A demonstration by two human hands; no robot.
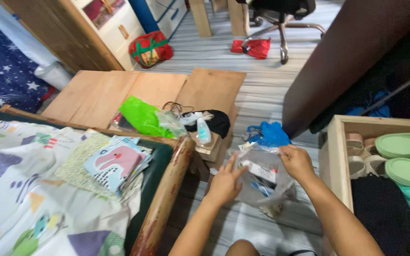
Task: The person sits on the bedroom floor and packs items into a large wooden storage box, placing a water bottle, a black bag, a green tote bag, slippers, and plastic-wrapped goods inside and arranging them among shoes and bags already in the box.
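The left hand (pixel 225 182) lies flat against the near side of a clear plastic bag (pixel 264 179), fingers spread and pressing on it. The right hand (pixel 297 162) pinches the bag's top edge between thumb and fingers, holding it up above the grey plank floor (pixel 262 95). Inside the bag a white box and some blue bits show through, too crumpled over to tell apart.

Just behind the bag lies a blue cloth (pixel 270 134). Left of the bag runs the round wooden bed rail (pixel 167 189), and beyond the rail the bed sheet (pixel 20 199) with coloured shapes carries a stack of patterned fabric (pixel 115 163). Behind and left of the bag, flat wooden boards (pixel 119 92) lie on the floor, bearing a bright green bag (pixel 141 116), a small clear bottle (pixel 203 131) and a black cloth (pixel 218 122). Right of the bag stands a wooden crate (pixel 334 161) holding pale green slippers (pixel 404 144). Far behind the bag, a red and green bag (pixel 150 48) sits by a cabinet, and a red cloth (pixel 255 48) lies under an office chair base (pixel 281 33).
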